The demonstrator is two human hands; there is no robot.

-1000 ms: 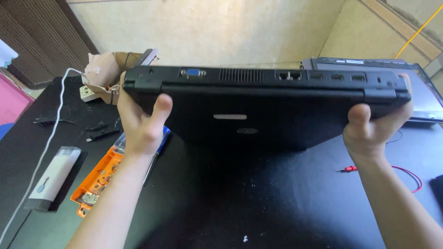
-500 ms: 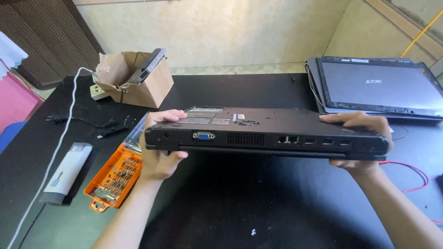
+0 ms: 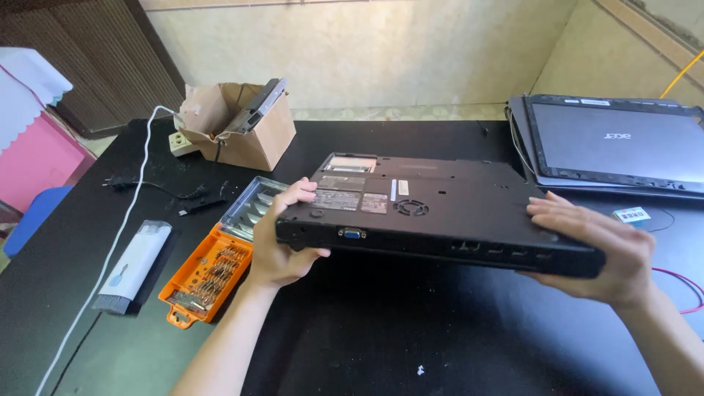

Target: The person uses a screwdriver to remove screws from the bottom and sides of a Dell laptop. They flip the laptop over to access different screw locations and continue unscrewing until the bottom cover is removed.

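The black laptop [image 3: 440, 213] is upside down, its underside with labels and a round vent facing up, held just above the black table [image 3: 411, 337]. The left hand [image 3: 282, 238] grips its left end, fingers curled over the top edge, thumb beneath. The right hand [image 3: 598, 249] clasps the right end, fingers spread flat on top (the palm wraps underneath). Left of the laptop lies an open orange screwdriver-bit case [image 3: 209, 275], and beyond that a white brush tool [image 3: 136, 264]. Behind the laptop's left end stands a torn cardboard box [image 3: 238, 128]; behind its right end lies a second laptop [image 3: 612, 143].
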